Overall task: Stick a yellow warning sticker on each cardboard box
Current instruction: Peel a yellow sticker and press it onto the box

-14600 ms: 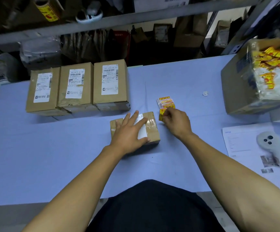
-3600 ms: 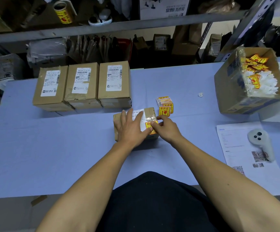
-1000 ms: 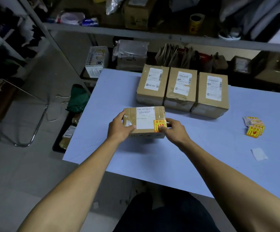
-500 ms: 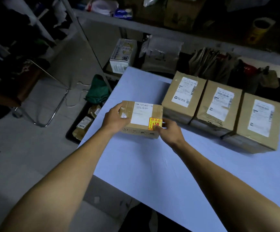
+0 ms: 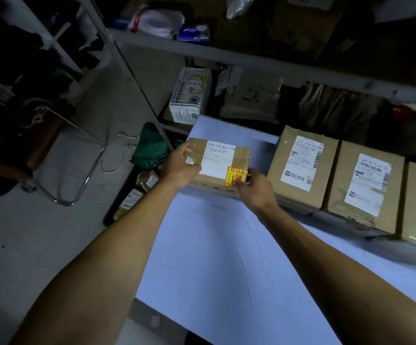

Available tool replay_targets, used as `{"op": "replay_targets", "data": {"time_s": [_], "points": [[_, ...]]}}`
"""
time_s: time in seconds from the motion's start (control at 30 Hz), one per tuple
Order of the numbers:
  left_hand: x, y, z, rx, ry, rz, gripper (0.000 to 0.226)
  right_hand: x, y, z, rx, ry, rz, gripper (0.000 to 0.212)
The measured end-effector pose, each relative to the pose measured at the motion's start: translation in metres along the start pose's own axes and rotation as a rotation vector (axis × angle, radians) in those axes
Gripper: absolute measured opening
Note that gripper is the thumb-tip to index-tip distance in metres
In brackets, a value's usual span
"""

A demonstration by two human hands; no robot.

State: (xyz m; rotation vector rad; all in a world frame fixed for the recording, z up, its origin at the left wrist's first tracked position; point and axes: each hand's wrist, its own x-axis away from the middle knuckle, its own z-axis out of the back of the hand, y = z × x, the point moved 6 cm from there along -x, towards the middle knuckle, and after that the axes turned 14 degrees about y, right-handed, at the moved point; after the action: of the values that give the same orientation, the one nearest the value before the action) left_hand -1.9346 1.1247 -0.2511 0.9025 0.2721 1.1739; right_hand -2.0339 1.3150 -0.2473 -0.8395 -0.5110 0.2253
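Both hands, left hand [image 5: 180,168] and right hand [image 5: 258,189], fingers curled gripping the small brown cardboard box [image 5: 218,168], have carried it leftward, its yellow warning sticker [image 5: 236,176] beside the right fingertips, this box done.

Head view, looking down-left over table [image 5: 226,257] corner.

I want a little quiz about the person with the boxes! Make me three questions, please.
1. True or false: the yellow warning sticker is already on the small cardboard box.
2. Which hands have a grip on that box? A) left hand only B) right hand only C) both
3. Fill in: the row of bigger boxes on the table shows only white ____, no yellow stickers.

Key: 1 true; 2 C; 3 labels
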Motion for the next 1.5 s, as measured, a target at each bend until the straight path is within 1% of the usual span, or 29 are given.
{"op": "replay_targets", "data": {"time_s": [0.13, 0.27, 0.37, 0.53, 0.67, 0.8, 0.9, 0.97, 1.07, 1.17, 1.23, 1.33, 1.4, 1.5], "points": [[-0.037, 0.017, -0.017, 0.042, -0.018, -0.044, 0.080, -0.028, -0.012, -0.007, 0.013, 0.088, -0.043, 0.031], [-0.068, 0.032, -0.032, 0.060, -0.059, -0.072, 0.080, -0.046, -0.020, -0.015, 0.033, 0.167, -0.085, 0.037], [-0.084, 0.041, -0.039, 0.093, -0.075, -0.085, 0.076, -0.055, -0.025, -0.021, 0.006, 0.195, -0.117, 0.040], [-0.102, 0.038, -0.043, 0.141, -0.073, -0.054, 0.074, -0.080, -0.031, -0.026, 0.030, 0.206, -0.127, 0.043], [-0.107, 0.038, -0.046, 0.166, -0.068, -0.065, 0.072, -0.096, -0.033, -0.022, 0.071, 0.214, -0.112, 0.042], [-0.104, 0.039, -0.046, 0.120, -0.077, -0.120, 0.071, -0.099, -0.031, -0.019, 0.099, 0.205, -0.085, 0.042], [-0.100, 0.040, -0.043, 0.045, -0.099, -0.163, 0.070, -0.095, -0.033, -0.017, 0.135, 0.201, -0.020, 0.040], [-0.098, 0.044, -0.042, -0.047, -0.103, -0.232, 0.071, -0.090, -0.037, -0.011, 0.168, 0.209, 0.042, 0.037], [-0.087, 0.061, -0.038, -0.195, -0.061, -0.397, 0.070, -0.077, -0.041, 0.003, 0.232, 0.224, 0.175, 0.039], [-0.054, 0.087, -0.041, -0.302, -0.035, -0.660, 0.064, -0.056, -0.041, 0.023, 0.294, 0.263, 0.313, 0.045], [-0.030, 0.095, -0.049, -0.402, -0.086, -0.793, 0.065, -0.043, -0.035, 0.035, 0.387, 0.252, 0.357, 0.051], [0.000, 0.099, -0.068, -0.565, -0.182, -0.929, 0.064, -0.029, -0.017, 0.054, 0.587, 0.241, 0.395, 0.060], [0.019, 0.101, -0.079, -0.626, -0.224, -0.975, 0.063, -0.019, -0.003, 0.068, 0.665, 0.248, 0.397, 0.061], [0.041, 0.101, -0.095, -0.690, -0.283, -1.016, 0.065, -0.005, 0.019, 0.089, 0.713, 0.274, 0.375, 0.059]]}}
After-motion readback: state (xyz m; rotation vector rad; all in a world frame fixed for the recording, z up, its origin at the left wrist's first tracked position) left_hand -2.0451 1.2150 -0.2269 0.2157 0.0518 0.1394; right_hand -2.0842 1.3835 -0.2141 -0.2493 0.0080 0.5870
